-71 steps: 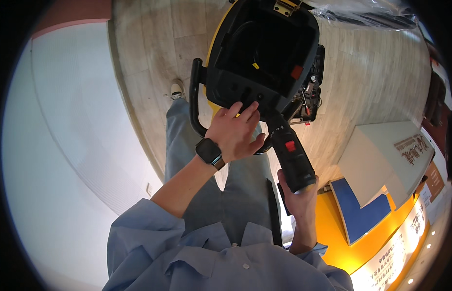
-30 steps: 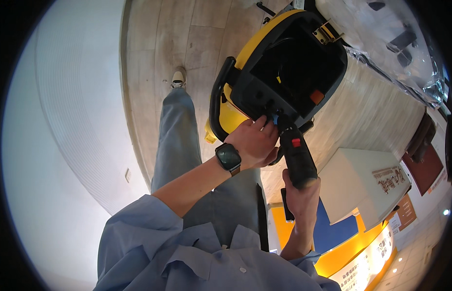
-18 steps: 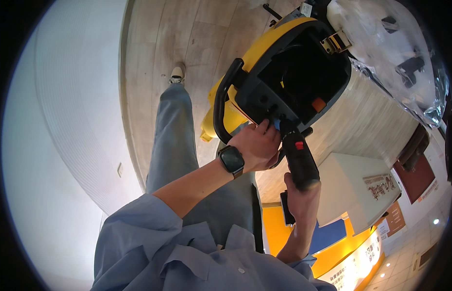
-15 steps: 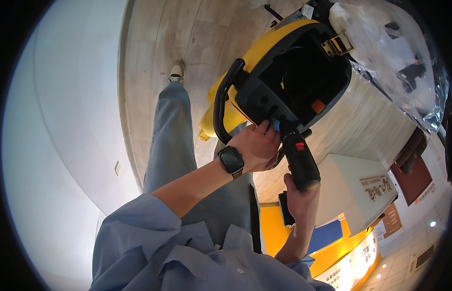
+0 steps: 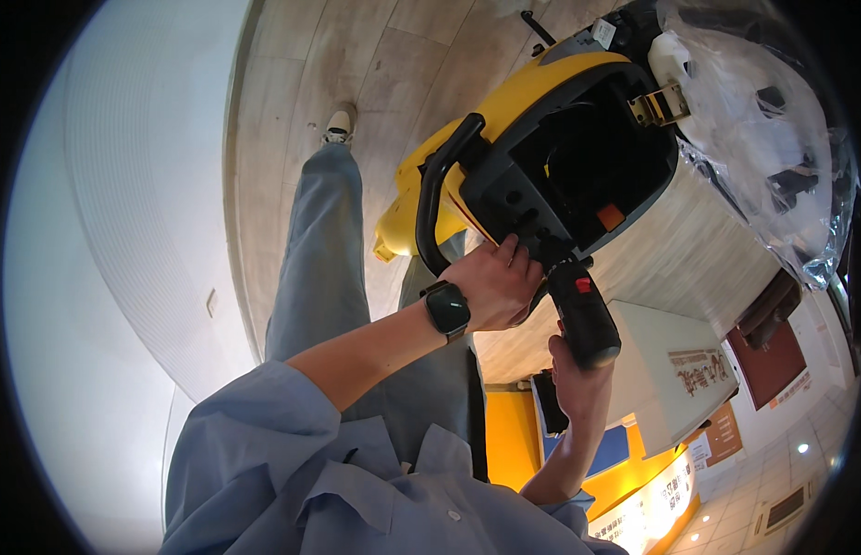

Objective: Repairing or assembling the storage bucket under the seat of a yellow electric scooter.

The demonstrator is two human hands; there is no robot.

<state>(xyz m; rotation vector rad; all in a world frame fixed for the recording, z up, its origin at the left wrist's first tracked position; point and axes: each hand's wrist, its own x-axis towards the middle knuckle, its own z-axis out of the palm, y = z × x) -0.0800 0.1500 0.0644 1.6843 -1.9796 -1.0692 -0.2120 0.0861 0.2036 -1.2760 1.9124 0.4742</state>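
Note:
A yellow and black machine stands in front of me, its black compartment open at the top. Its curved black handle rises left of my hands. My right hand is wrapped round the grip of a black cordless drill with a red switch. The drill's nose meets the compartment's near rim. Beside that nose, my left hand has its fingers curled at the rim; whatever they pinch is hidden. A dark watch sits on my left wrist.
Clear plastic wrap covers a white part at the machine's far right, by a brass-coloured hinge. An orange piece shows inside the compartment. A white wall runs along the left; a white block-like stand is at the right.
The view has shifted slightly, so the machine, drill and both hands appear a little further right. A bit of blue seen by my left fingertips is now out of sight. Both hands keep their grip.

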